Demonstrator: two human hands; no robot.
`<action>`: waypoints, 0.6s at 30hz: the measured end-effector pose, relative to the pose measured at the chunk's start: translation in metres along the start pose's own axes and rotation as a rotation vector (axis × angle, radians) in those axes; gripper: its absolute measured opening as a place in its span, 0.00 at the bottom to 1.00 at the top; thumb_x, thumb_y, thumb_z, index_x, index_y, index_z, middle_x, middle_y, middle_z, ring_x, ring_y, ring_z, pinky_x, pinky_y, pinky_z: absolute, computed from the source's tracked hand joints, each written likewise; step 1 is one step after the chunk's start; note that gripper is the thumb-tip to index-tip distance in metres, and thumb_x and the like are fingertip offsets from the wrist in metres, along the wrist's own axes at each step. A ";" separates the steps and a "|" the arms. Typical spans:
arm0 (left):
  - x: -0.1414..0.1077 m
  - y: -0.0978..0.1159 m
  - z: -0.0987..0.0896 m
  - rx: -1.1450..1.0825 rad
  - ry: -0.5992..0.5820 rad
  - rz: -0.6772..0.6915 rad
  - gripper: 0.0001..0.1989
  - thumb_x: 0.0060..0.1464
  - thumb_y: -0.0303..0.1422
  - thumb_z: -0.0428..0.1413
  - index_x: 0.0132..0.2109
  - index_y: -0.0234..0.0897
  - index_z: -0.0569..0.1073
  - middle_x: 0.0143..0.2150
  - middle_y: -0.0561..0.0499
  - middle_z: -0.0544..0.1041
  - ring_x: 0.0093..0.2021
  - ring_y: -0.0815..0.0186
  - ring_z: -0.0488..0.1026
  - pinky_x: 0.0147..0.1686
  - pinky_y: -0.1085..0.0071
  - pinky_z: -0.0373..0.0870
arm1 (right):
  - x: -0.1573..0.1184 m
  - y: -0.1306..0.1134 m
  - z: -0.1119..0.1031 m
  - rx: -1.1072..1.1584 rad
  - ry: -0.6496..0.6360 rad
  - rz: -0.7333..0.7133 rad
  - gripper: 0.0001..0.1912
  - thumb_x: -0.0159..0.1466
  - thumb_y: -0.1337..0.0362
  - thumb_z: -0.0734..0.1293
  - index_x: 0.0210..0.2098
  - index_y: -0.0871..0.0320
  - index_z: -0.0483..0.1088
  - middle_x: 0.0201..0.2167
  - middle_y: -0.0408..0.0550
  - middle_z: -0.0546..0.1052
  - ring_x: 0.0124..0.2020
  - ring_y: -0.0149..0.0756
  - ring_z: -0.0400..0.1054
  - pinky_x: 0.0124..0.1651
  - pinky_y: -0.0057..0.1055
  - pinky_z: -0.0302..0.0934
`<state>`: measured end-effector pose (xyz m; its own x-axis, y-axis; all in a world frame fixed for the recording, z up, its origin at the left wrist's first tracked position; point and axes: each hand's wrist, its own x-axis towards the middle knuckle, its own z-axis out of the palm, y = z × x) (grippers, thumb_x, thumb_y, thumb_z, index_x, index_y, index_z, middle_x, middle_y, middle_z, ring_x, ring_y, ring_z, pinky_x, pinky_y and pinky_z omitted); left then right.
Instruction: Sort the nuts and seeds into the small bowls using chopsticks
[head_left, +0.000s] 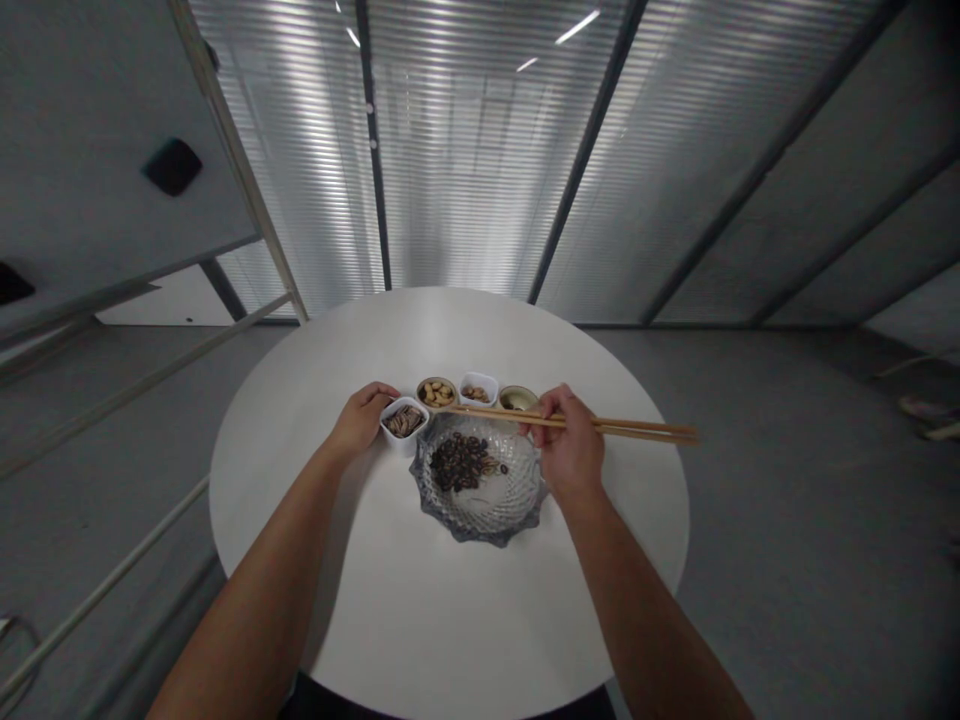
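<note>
My left hand (361, 420) rests against the left side of a white square bowl (405, 443), its fingers bent along the rim. Striped sunflower seeds (403, 421) fill that bowl. In my right hand (574, 440) is a pair of wooden chopsticks (645, 430), held nearly level and pointing left. Their tips hover around the near edge of a round bowl holding what look like peanuts (436, 392). Below the chopsticks stands a scalloped glass bowl (484, 527), with a heap of dark seeds (461, 460) toward its left and a few pale slivers beside them.
Behind the glass bowl are a white square bowl (491, 384) with brown nuts and a round bowl (517, 397) partly hidden by my right hand. Everything stands on a round white table (450, 620). A metal-framed board (90, 130) is at the left, window blinds (480, 150) beyond.
</note>
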<state>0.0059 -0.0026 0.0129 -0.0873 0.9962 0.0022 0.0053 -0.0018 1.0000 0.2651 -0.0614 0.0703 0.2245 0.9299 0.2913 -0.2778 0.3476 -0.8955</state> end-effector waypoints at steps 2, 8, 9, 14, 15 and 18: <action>0.002 -0.004 -0.001 -0.009 -0.003 0.004 0.10 0.44 0.36 0.55 0.33 0.35 0.73 0.26 0.50 0.74 0.26 0.65 0.70 0.27 0.70 0.64 | 0.004 -0.003 -0.011 0.025 0.015 -0.028 0.21 0.64 0.57 0.61 0.17 0.56 0.61 0.08 0.36 0.56 0.13 0.28 0.56 0.21 0.27 0.54; 0.003 -0.006 -0.005 0.016 -0.015 0.019 0.10 0.45 0.36 0.55 0.33 0.35 0.73 0.27 0.50 0.74 0.28 0.65 0.70 0.28 0.70 0.64 | 0.008 -0.010 -0.035 -0.083 -0.264 0.073 0.23 0.63 0.53 0.61 0.15 0.57 0.61 0.10 0.38 0.57 0.14 0.28 0.56 0.19 0.28 0.47; 0.002 -0.005 -0.005 0.020 -0.015 0.020 0.10 0.45 0.36 0.55 0.33 0.35 0.73 0.28 0.49 0.74 0.28 0.65 0.70 0.29 0.70 0.64 | 0.008 -0.011 -0.037 -0.131 -0.276 0.090 0.24 0.62 0.52 0.62 0.15 0.57 0.61 0.10 0.39 0.58 0.14 0.28 0.55 0.18 0.27 0.45; 0.000 -0.001 -0.005 0.030 -0.009 0.021 0.10 0.45 0.36 0.54 0.33 0.35 0.73 0.28 0.50 0.74 0.28 0.65 0.69 0.29 0.70 0.63 | 0.011 -0.011 -0.042 -0.268 -0.280 0.134 0.26 0.59 0.46 0.64 0.14 0.57 0.61 0.10 0.41 0.61 0.13 0.28 0.52 0.17 0.27 0.38; 0.000 -0.001 -0.005 0.033 -0.006 0.021 0.10 0.44 0.36 0.55 0.33 0.35 0.73 0.27 0.50 0.74 0.28 0.65 0.69 0.29 0.70 0.63 | 0.011 -0.011 -0.043 -0.267 -0.282 0.140 0.26 0.59 0.45 0.63 0.14 0.57 0.61 0.11 0.41 0.61 0.13 0.28 0.52 0.17 0.27 0.39; 0.001 -0.003 -0.005 0.040 -0.005 0.027 0.10 0.44 0.36 0.55 0.33 0.35 0.73 0.28 0.49 0.74 0.29 0.65 0.69 0.30 0.69 0.64 | 0.013 -0.011 -0.045 -0.257 -0.273 0.159 0.27 0.58 0.44 0.63 0.14 0.57 0.61 0.11 0.41 0.62 0.14 0.29 0.54 0.17 0.28 0.43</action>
<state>0.0005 -0.0022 0.0103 -0.0818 0.9962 0.0290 0.0471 -0.0252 0.9986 0.3131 -0.0588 0.0690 -0.0684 0.9794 0.1900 -0.0393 0.1876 -0.9815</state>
